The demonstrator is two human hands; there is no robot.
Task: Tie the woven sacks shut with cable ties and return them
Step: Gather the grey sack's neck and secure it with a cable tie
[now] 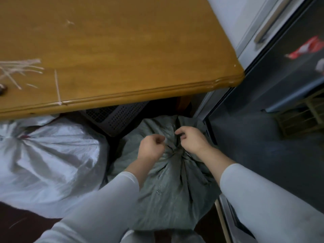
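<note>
A grey-green woven sack [168, 188] stands on the floor below the table edge, its mouth gathered into a bunched neck [175, 151]. My left hand [152, 146] is curled into a fist just left of the neck, and a thin dark strand runs from it to the gather. My right hand [190, 140] sits right of the neck, its thumb and fingers curled and pinching the bunched fabric. Loose pale cable ties [19, 67] lie on the table at the far left. A single tie [57, 86] lies across the table's front edge.
A white woven sack [52, 158], gathered at its neck, sits on the floor to the left. A grey perforated basket [114, 116] is under the wooden table [133, 50]. A dark glossy cabinet front [263, 120] stands close on the right.
</note>
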